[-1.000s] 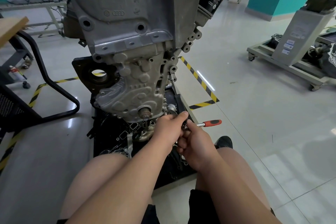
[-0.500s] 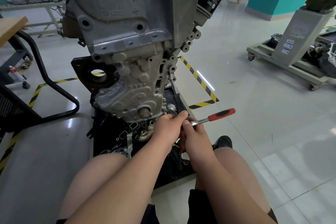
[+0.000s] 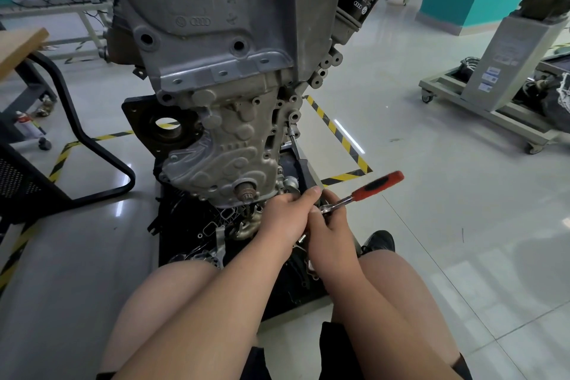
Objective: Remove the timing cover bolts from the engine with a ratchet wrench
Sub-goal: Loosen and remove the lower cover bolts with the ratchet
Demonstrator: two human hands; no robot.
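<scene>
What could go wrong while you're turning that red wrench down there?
1. The right hand grips the ratchet wrench close to its head, not on the red handle. If it slips, knuckles could hit the metal engine.
2. The left hand sits right beside the wrench head and might get pinched.
3. A freed bolt could drop among the loose parts on the black mat and get lost.

The glossy pale tiled floor carries a black tray under the grey engine, yellow-black hazard tape and a wheeled grey cart.
</scene>
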